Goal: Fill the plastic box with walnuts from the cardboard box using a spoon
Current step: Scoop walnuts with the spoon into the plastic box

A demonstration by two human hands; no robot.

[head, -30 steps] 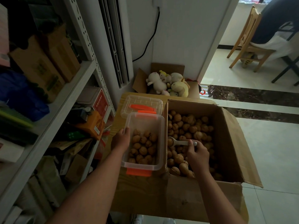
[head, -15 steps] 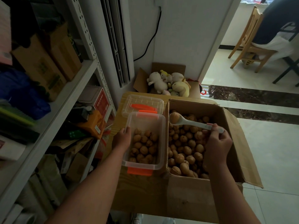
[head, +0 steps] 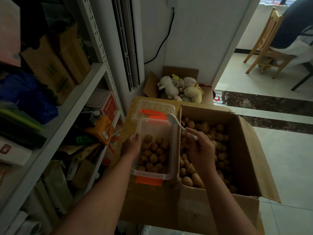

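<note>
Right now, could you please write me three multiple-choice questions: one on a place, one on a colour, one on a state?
1. The left hand holds the plastic box by its: A right rim; B left rim; C near end.
2. Its clips are: A blue; B green; C orange.
3. The box is: A partly filled with walnuts; B empty; C heaped high.
B: the hand sits at the left wall. C: the near clip shows orange. A: bare wall rises above the walnuts.
</note>
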